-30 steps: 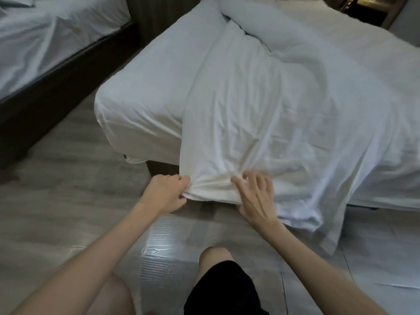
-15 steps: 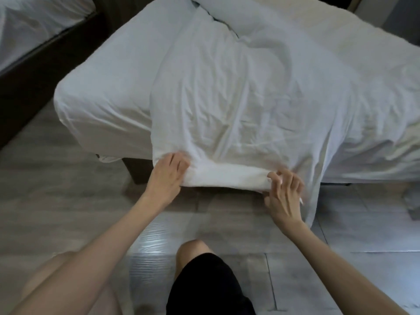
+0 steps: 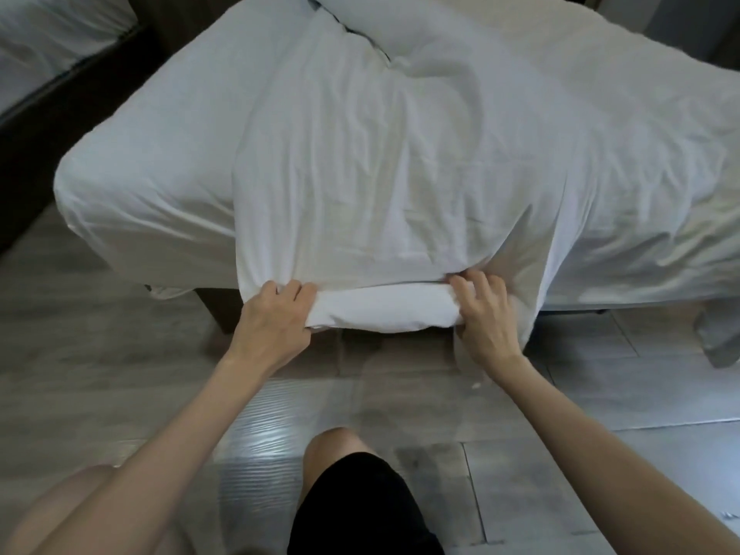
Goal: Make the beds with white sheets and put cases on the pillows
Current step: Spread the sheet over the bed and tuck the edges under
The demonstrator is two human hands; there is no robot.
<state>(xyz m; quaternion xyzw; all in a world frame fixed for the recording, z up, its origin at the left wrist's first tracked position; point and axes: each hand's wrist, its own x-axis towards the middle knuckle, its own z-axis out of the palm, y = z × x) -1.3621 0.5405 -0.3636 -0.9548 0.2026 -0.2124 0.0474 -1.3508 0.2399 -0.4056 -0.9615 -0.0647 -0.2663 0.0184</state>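
Folded hem of the crumpled white fabric sheet [image 3: 384,310] is held at the foot edge of the white-covered bed [image 3: 152,186], long axis left-right. Its ends are clasped by the curled left grip [image 3: 276,318] and right grip [image 3: 486,318], equally near; bed lies straight ahead.

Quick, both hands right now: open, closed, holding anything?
Left hand: grips the folded edge of the white sheet.
Right hand: grips the same edge, other end.

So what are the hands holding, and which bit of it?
The white sheet, by its folded bottom edge hanging off the bed: the left hand grips the fold's left end, the right hand its right end.
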